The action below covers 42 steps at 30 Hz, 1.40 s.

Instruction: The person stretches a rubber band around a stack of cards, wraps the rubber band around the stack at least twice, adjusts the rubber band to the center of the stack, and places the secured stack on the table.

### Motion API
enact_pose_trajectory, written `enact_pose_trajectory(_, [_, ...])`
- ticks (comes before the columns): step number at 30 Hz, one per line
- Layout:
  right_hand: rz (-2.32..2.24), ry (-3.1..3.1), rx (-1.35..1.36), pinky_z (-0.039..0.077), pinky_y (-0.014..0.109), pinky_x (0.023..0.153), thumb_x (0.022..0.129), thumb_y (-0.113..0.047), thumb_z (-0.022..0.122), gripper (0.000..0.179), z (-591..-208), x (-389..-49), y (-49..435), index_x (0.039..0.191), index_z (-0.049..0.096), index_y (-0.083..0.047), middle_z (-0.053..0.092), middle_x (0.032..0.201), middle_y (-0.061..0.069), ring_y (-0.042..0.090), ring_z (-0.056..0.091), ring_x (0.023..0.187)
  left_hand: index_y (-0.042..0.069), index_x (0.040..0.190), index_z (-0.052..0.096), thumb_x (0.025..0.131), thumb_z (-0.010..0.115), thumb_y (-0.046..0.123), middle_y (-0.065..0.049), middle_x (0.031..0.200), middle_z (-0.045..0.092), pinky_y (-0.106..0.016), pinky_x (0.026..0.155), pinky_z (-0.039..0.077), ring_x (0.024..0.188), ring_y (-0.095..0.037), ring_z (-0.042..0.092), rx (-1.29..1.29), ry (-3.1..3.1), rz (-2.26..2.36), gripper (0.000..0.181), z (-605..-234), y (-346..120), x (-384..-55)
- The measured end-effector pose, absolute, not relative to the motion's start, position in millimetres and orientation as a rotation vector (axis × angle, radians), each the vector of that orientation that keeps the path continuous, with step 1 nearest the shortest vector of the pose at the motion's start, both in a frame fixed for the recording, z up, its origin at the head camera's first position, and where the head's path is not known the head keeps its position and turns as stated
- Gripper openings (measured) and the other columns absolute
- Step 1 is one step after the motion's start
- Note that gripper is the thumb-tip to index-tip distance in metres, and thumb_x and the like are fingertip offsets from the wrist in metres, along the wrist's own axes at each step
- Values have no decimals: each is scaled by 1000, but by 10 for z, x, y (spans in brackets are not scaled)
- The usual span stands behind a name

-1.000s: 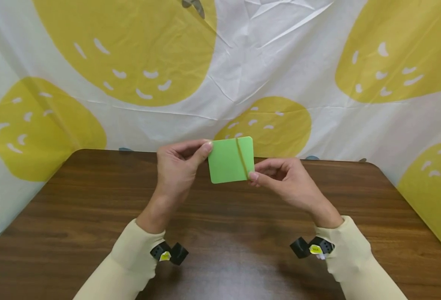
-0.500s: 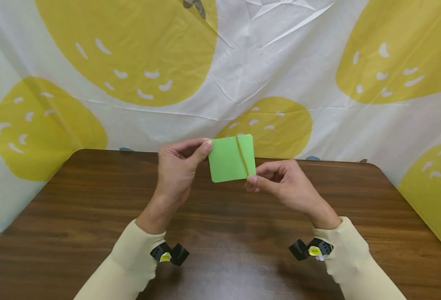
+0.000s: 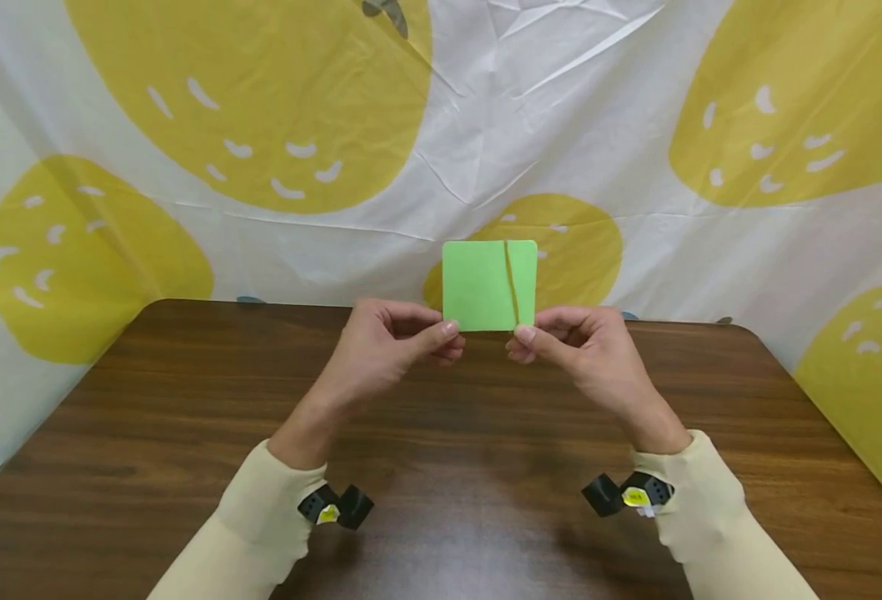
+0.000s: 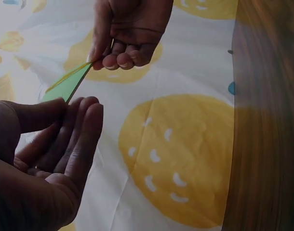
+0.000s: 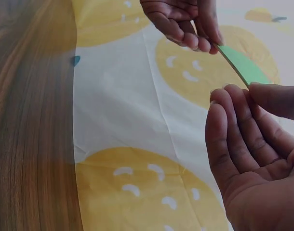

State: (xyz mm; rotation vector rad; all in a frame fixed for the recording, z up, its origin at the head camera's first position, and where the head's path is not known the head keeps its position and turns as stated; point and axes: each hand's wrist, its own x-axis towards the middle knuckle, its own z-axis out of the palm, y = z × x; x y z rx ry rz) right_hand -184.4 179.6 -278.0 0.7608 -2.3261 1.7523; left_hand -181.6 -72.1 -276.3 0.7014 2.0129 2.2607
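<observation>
A thin green square card with rounded corners stands upright, raised above the far part of the table in the head view. A brownish-yellow rubber band runs round it near its right side, slanting slightly. My left hand pinches the lower left corner between thumb and fingers. At the lower right corner, my right hand pinches the card close to the band's lower end. Both wrist views show the card nearly edge-on, thumb on one face and fingers behind.
A dark brown wooden table spreads below the hands. Behind it hangs a white cloth printed with large yellow fruit shapes. Small black devices are strapped at both wrists over cream sleeves.
The card has risen, shifted right and levelled out. My left hand has slid from its upper left to its lower left corner; the right hand has moved slightly right and up.
</observation>
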Motion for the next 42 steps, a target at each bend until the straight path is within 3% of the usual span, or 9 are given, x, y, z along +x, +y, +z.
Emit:
enact_pose_trajectory(9, [1758, -2339, 756, 60, 34, 76, 96, -5, 70, 14, -2787, -1824, 1758, 96, 71, 9, 75, 82, 9, 24, 73, 75, -24, 99, 67, 91, 67, -12, -27, 81, 72, -43, 70, 62, 67, -17, 73, 743, 2021, 2341, 14, -2787, -660, -1793])
enact_pose_trajectory(28, [1747, -2376, 828, 60, 36, 78, 96, -9, 71, 14, -2766, -1797, 1776, 98, 75, 4, 75, 85, 12, 26, 73, 79, -23, 98, 67, 91, 67, -12, -26, 80, 72, -44, 69, 61, 67, -16, 73, 771, 2073, 2353, 13, -2789, -587, -1741])
enact_pose_trajectory(42, [1776, -2322, 841, 61, 37, 74, 92, -1, 73, 15, -2812, -1791, 1704, 103, 72, 9, 75, 87, 11, 27, 73, 77, -21, 96, 70, 90, 69, -11, -26, 79, 72, -40, 67, 62, 66, -15, 72, 809, 2122, 2316, 11, -2821, -504, -1711])
